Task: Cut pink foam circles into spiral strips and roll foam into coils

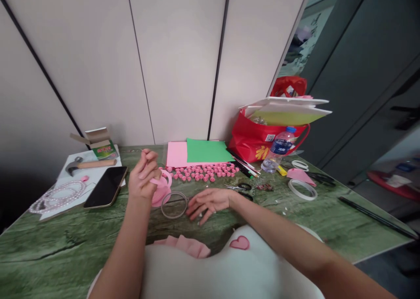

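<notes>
My left hand [144, 174] is raised over the table with its fingers curled closed. A curling pink paper strip [166, 176] runs from its palm side, and something thin, too small to make out, shows at the fingertips. Under the strip lie round pink paper pieces [160, 196]. My right hand [210, 202] is low over the table, fingers apart and holding nothing. Just left of its fingertips lies a thin tape ring [173, 205]. Behind both hands, several small rolled pink paper roses [203, 172] spread in a band.
Pink and green paper sheets [208, 150] lie at the back. Right are scissors [244, 187], a water bottle [278, 150], a red bag [251, 135] and a white tape roll [302, 189]. Left are a phone [106, 187], a hammer [95, 164], bead strings [61, 196] and an opened box [104, 149].
</notes>
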Available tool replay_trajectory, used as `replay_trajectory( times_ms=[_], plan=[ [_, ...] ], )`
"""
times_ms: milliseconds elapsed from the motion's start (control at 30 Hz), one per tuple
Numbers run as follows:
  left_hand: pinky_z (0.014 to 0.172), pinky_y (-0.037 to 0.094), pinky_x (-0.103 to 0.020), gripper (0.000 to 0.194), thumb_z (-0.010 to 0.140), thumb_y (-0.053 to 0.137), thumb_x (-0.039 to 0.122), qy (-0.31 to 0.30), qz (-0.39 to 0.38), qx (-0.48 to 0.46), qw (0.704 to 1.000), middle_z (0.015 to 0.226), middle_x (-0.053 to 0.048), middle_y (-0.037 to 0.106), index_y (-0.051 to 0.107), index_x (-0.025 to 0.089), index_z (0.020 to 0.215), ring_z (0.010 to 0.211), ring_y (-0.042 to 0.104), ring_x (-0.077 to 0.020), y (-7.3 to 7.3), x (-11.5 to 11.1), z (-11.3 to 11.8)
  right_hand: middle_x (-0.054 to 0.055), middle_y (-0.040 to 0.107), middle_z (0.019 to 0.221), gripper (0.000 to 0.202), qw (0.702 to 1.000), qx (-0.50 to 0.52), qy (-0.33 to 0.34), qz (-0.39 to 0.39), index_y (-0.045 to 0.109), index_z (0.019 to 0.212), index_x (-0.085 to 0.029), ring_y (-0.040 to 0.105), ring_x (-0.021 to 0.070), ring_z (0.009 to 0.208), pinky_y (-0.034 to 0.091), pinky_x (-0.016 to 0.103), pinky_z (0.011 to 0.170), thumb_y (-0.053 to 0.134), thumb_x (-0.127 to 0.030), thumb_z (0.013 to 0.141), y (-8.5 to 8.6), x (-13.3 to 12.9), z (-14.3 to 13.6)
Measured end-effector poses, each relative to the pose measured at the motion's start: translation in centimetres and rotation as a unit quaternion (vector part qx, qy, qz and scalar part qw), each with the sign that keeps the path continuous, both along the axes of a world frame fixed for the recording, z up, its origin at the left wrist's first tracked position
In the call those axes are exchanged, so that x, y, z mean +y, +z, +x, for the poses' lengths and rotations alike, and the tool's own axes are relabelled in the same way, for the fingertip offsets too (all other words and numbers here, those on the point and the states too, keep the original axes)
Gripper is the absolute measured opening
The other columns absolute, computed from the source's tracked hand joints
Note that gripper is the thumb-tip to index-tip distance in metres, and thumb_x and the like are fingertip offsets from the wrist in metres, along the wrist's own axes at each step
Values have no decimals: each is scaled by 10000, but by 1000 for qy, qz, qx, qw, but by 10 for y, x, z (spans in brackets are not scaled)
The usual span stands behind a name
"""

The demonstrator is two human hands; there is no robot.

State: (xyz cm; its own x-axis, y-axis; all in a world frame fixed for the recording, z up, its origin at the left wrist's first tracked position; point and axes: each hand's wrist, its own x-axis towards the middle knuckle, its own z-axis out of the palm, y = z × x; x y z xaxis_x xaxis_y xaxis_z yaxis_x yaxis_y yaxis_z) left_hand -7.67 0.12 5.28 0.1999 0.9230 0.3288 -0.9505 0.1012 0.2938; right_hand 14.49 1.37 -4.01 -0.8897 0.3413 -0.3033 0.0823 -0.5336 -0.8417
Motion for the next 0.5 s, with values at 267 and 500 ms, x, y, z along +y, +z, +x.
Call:
replay_trajectory(
  times_ms=[267, 500],
  plan=[
    [196, 188, 5, 276, 887, 237, 170, 3, 0, 37, 999, 650, 9, 467, 495, 113, 805, 308, 352, 38, -1, 4, -1, 148, 678, 751, 259, 925, -380, 9, -11, 649, 821, -118, 636, 153, 567, 472, 248, 493, 650, -302, 638, 38, -24, 112],
    [197, 191, -17, 305, 886, 211, 150, -5, 13, 58, 998, 649, 3, 483, 501, 113, 803, 315, 367, 30, -3, 5, 8, -21, 637, 519, 104, 798, -443, -292, 285, 623, 571, -269, 607, 111, 467, 495, 213, 468, 685, -186, 576, 67, -67, 189]
  ],
)
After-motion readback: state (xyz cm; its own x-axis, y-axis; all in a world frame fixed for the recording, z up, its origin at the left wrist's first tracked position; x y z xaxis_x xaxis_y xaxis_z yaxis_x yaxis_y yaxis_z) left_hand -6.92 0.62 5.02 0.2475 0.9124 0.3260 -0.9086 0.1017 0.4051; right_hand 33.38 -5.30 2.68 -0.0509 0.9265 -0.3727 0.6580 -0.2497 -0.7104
